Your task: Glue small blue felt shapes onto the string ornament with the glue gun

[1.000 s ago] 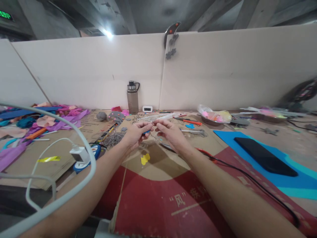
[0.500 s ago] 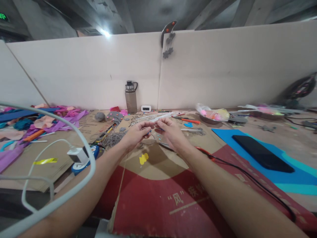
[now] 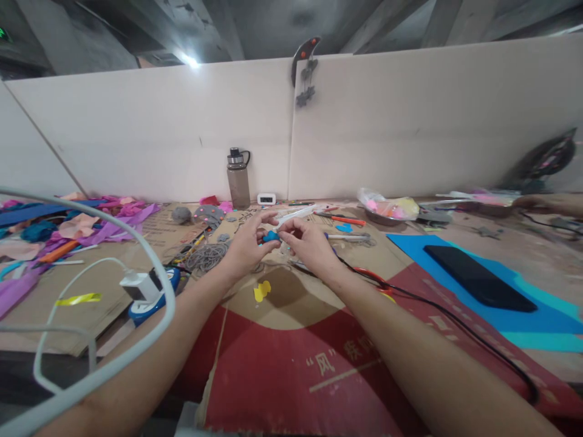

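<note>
My left hand (image 3: 248, 244) holds a small blue piece (image 3: 271, 236) between thumb and curled fingers, with its index finger raised above. The piece looks like blue felt or soft foam; its exact kind is too small to tell. From the right, my right hand (image 3: 307, 244) pinches at the same piece with thumb and forefinger. Both hands hover over the cardboard sheet (image 3: 277, 312). Below them lies a yellow cut-out (image 3: 262, 291). Left of my left hand is a heap of grey cord (image 3: 207, 258). A blue cut-out (image 3: 345, 228) lies beyond my right hand.
A bottle (image 3: 238, 182) and small white clock (image 3: 266, 199) stand by the partition. On the right, a black phone (image 3: 478, 277) lies on blue sheets. A white cable (image 3: 168, 285) loops at left, near a power strip (image 3: 155, 303). Another person's hand (image 3: 544, 204) reaches in far right.
My left index finger has lifted and the blue piece now shows between my hands. Another person's hand has come in at the far right. The view has shifted slightly.
</note>
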Action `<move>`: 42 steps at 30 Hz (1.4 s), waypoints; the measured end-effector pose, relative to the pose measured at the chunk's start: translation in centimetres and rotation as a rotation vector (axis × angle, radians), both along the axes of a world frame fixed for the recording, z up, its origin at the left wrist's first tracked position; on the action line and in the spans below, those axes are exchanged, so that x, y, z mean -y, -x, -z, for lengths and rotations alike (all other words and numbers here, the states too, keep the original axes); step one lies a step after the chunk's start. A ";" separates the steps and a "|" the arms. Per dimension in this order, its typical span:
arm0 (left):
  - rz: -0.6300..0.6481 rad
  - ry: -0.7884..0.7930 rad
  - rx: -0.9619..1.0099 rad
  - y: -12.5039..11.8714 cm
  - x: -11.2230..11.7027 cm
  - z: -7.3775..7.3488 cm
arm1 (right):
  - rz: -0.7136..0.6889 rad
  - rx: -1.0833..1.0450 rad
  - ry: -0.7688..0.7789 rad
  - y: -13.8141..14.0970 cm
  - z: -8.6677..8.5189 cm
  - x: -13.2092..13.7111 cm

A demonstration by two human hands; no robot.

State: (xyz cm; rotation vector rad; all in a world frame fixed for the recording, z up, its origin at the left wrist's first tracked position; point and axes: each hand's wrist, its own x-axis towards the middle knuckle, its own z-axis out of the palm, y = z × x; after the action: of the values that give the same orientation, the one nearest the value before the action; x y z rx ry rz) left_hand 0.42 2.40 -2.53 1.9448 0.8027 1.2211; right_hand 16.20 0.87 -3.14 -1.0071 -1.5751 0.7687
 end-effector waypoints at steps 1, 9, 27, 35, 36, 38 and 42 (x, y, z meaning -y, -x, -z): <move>0.006 -0.012 -0.007 0.0 0.1 0.0 | 0.005 0.010 -0.014 0.0 0.3 -0.2; -0.010 0.278 0.229 -0.7 0.3 0.2 | 0.047 -0.027 -0.026 0.0 0.8 -0.6; -0.012 0.388 0.167 -0.4 0.5 0.1 | 0.271 0.440 -0.422 -0.6 -0.4 0.5; -0.001 0.384 0.142 -0.3 0.1 0.6 | 0.256 0.551 -0.426 -0.5 -0.3 0.9; -0.014 0.370 0.130 -0.2 -0.1 0.7 | 0.246 0.537 -0.428 -0.4 -0.3 0.9; -0.056 0.340 0.108 0.0 -0.3 0.8 | 0.224 0.480 -0.424 -0.3 -0.3 0.8; -0.172 0.253 0.050 0.6 -0.6 0.3 | 0.156 0.353 -0.261 -0.3 -0.4 0.4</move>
State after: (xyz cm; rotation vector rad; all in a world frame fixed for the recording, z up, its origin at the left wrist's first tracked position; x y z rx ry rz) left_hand -0.18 3.00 -2.83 1.6637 1.0614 1.1974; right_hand 16.54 0.43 -2.76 -1.0958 -1.8149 0.2762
